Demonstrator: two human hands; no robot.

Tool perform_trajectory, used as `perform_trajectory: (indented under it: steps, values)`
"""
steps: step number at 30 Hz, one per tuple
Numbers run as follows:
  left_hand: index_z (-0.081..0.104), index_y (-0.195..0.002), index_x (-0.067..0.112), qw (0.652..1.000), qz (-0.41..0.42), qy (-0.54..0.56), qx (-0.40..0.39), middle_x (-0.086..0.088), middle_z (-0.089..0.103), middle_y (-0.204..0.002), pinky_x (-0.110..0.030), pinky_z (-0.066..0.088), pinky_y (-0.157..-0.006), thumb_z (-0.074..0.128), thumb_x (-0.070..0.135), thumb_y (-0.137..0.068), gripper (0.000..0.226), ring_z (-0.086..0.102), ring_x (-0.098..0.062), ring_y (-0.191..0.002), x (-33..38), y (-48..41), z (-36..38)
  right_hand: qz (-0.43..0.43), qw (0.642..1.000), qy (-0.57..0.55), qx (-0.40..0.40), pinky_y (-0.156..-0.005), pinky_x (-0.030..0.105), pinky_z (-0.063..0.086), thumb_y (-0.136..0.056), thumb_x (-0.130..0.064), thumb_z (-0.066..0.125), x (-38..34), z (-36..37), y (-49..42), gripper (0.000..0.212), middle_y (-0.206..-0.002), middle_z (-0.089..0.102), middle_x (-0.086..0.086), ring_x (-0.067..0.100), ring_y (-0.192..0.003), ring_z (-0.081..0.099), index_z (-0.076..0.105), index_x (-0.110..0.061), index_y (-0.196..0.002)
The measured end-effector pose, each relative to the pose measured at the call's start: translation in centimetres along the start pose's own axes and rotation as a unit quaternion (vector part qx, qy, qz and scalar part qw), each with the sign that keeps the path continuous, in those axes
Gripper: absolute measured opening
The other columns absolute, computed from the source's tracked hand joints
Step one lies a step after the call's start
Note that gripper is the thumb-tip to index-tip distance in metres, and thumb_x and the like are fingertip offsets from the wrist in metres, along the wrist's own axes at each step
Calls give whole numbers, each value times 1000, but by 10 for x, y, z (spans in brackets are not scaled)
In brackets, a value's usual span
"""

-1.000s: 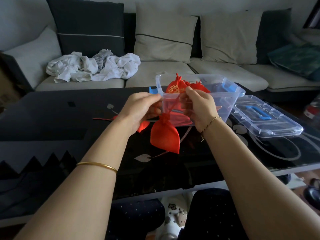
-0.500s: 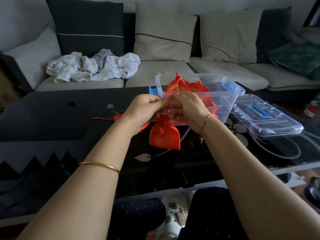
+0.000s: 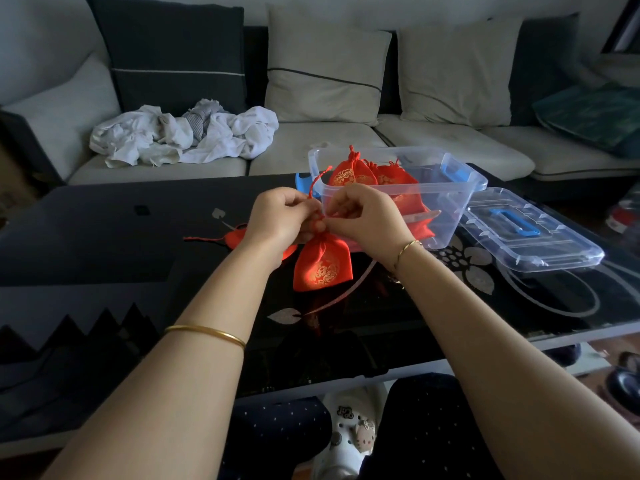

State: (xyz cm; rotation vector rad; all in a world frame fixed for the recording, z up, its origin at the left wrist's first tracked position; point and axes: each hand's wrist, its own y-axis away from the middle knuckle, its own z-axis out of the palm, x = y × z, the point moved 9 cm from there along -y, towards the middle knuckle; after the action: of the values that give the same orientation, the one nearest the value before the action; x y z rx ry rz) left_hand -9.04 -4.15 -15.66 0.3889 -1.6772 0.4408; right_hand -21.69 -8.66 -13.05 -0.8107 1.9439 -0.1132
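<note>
Your left hand (image 3: 280, 216) and right hand (image 3: 363, 220) meet almost knuckle to knuckle above the table (image 3: 104, 230). The fingers of both are curled in tight, and each hand pinches the gathered neck of a red pouch (image 3: 322, 265). The pouch hangs just below your fingertips, between the two wrists, with its gold-printed side facing you. You cannot tell whether its lower edge touches the glass.

A loop of red cord (image 3: 315, 183) rises out of your left fingers and stands above that hand.

Just beyond your right hand is a clear box (image 3: 446, 209), its near wall right behind your knuckles. More red pouches (image 3: 349, 173) are heaped inside it, up past the rim. The lid (image 3: 530, 230) lies flat on the table, well out to the right of that hand.

A second pouch (image 3: 235, 237) lies on the table behind your left hand, partly hidden by the wrist, with its string trailing away to the left.

A gold bangle (image 3: 207, 332) sits on your left forearm. Far beyond the left hand, crumpled clothes (image 3: 183, 136) lie on the sofa (image 3: 311, 147).
</note>
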Motion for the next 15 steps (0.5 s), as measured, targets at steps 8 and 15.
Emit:
perform_trajectory:
  steps: [8, 15]
  values:
    - [64, -78, 11, 999, -8, 12, 37, -5, 63, -62, -24, 47, -53, 59, 8, -89, 12, 59, -15, -56, 1, 0, -7, -62, 991, 119, 15, -58, 8, 33, -77, -10, 66, -17, 3, 0, 4, -67, 50, -12, 2, -62, 43, 70, -9, -78]
    - [62, -85, 22, 985, 135, -99, 39, -1, 57, -96, -13, 46, -74, 69, 13, -79, 13, 57, -7, -83, 35, 11, -9, 109, 993, -42, 27, -60, 30, 52, -82, -12, 66, 22, -4, 2, 11, -76, 69, 13, 16, -65, 59, 72, -4, -78]
